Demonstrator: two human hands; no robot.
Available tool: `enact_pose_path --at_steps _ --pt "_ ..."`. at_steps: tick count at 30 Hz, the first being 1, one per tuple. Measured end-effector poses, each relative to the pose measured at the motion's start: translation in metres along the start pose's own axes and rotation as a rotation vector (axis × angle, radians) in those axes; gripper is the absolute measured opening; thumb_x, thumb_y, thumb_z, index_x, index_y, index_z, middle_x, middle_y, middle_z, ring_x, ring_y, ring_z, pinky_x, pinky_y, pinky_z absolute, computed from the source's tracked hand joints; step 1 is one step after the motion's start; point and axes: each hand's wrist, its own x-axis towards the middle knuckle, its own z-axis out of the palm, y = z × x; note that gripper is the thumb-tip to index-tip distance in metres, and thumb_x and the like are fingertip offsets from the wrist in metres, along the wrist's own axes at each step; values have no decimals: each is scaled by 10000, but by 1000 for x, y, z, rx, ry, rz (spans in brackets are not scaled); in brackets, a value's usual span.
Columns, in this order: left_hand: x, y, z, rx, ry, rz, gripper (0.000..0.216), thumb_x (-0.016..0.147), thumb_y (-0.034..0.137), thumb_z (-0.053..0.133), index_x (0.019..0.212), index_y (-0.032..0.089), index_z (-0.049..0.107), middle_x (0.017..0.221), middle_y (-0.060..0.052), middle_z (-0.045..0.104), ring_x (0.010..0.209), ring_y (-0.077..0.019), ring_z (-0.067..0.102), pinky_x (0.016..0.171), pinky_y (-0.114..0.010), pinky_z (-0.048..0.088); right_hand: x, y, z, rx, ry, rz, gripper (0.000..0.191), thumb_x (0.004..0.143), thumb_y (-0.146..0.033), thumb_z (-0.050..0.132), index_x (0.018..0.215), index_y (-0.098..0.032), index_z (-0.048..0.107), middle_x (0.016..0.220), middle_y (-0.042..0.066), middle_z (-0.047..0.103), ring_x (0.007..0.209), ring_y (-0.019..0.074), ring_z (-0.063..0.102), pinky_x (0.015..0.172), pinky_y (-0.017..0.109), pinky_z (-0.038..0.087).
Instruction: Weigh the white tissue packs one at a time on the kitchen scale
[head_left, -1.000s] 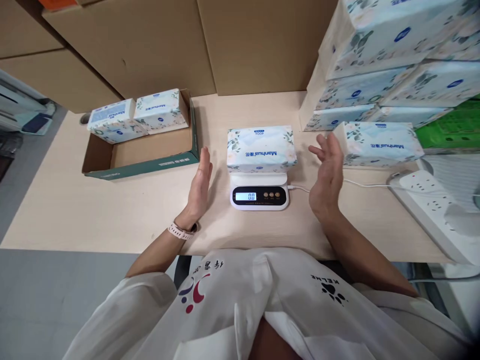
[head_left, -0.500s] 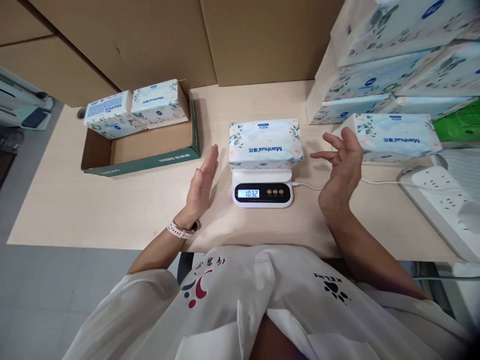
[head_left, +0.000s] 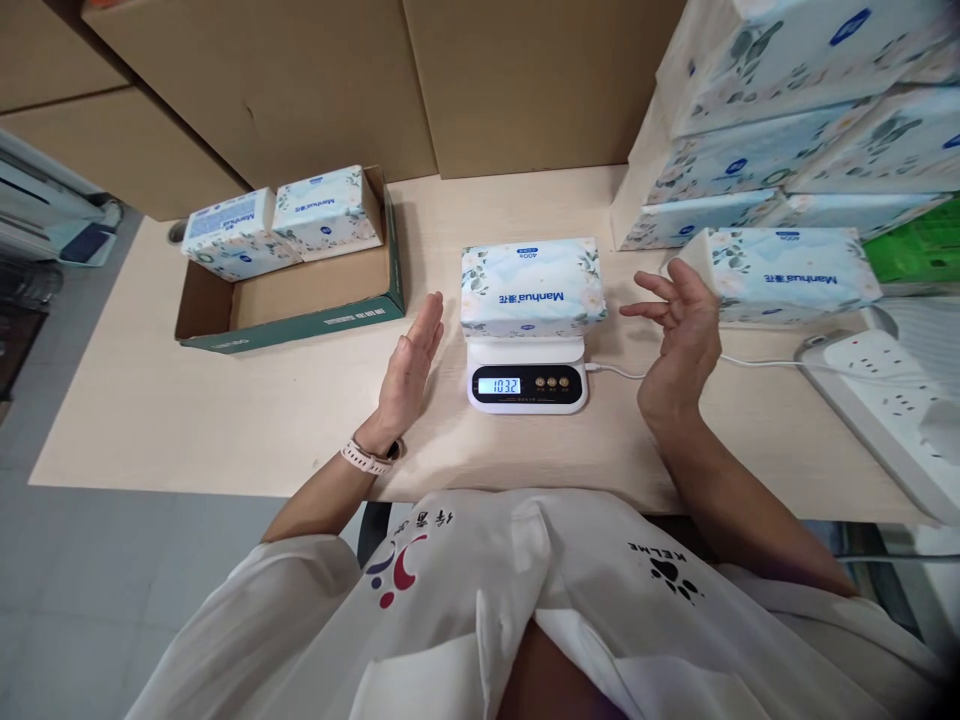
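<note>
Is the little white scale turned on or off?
It's on: the scale has a lit screen showing digits, with a tissue pack resting on top.

Across the upper left and top centre of my view I see large brown cardboard cartons (head_left: pixel 270 90). At the right edge I have a white power strip (head_left: pixel 874 385), below a green plastic crate (head_left: pixel 916 248); grey tiled floor (head_left: pixel 97 580) fills the lower left.

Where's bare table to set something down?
Bare table: between open box and near edge, left of the left hand; strip behind the pack on the scale, up to the cardboard; band in front of the scale. Crowded: right side, with stacked packs, single pack, cable, right hand, power strip.
</note>
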Motion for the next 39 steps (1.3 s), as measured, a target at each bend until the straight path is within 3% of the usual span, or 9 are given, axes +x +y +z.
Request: enact_pose_path --at_steps 10,20,32,39 --pt "1 -4 1 -58 3 -4 738 1003 820 404 1598 400 525 1803 50 296 1722 -258 150 1436 -480 103 -2 2 3 166 28 -7 589 1086 -662 298 1340 -307 692 1280 94 774 994 271 782 976 561 593" --pt "1 -2 3 -78 -4 -25 782 984 833 436 1599 358 525 1816 17 274 1729 -276 112 1437 -483 93 -4 -3 2 118 17 21 622 1095 -647 290 1212 -239 745 1275 91 790 990 235 775 1037 531 552" --pt "1 -3 2 -50 -15 -22 784 1006 823 393 1631 358 480 1823 17 252 1727 -270 113 1440 -482 97 -5 -13 0 92 -15 51 601 1068 -680 256 1105 -327 741 1290 115 768 1040 320 759 1033 625 568" --pt "0 -5 0 -47 -38 -5 730 1030 795 374 1631 392 475 1818 45 251 1725 -245 123 1440 -474 95 -4 -10 2 153 13 55 561 1059 -680 317 1033 -324 749 1260 91 789 993 291 754 1021 586 576"
